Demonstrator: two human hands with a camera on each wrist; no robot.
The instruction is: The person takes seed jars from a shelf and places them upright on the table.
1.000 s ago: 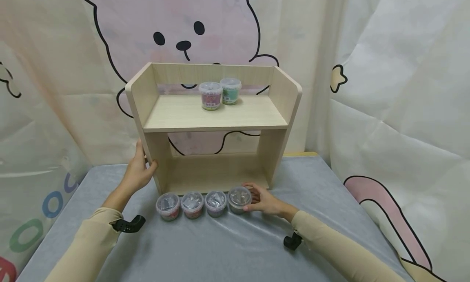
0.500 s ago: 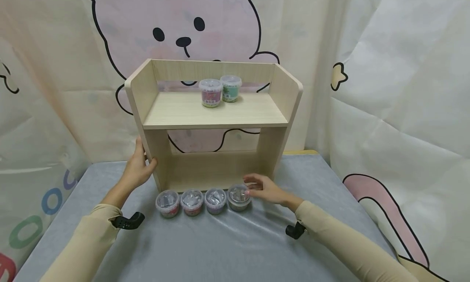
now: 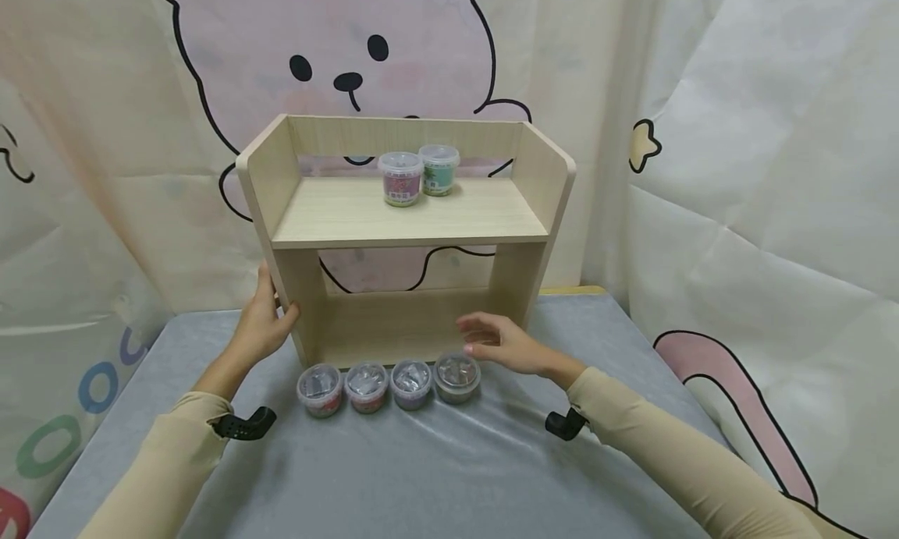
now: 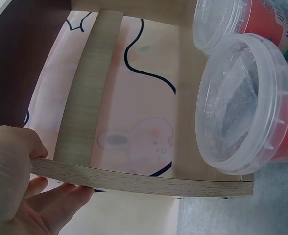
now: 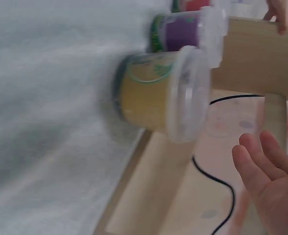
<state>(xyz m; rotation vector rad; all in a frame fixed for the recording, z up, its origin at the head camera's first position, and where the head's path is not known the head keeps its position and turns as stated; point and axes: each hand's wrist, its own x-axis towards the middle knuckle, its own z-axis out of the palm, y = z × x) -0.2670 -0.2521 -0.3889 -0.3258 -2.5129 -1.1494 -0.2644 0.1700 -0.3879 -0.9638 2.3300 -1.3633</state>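
Note:
My left hand (image 3: 256, 324) grips the left side panel of a pale wooden two-tier shelf (image 3: 407, 228), thumb on the near side and fingers behind, as the left wrist view also shows. My right hand (image 3: 502, 342) is just above and behind the rightmost tub (image 3: 457, 379), its fingers loosely spread and holding nothing. That clear-lidded tub looks yellow in the right wrist view, with a purple-labelled tub (image 5: 181, 32) beside it. Several such tubs stand in a row before the shelf; a red-labelled tub (image 4: 244, 105) is close in the left wrist view.
On the upper tier, a pink-labelled tub (image 3: 402, 182) and a green-labelled tub (image 3: 439, 171) stand side by side. A grey cloth (image 3: 393, 476) covers the table. Curtains with cartoon prints (image 3: 351, 24) hang behind and at both sides.
My right hand has let go of the rightmost tub and lifted slightly up and back from it. The tub stays in the row, and my left hand keeps its grip on the shelf.

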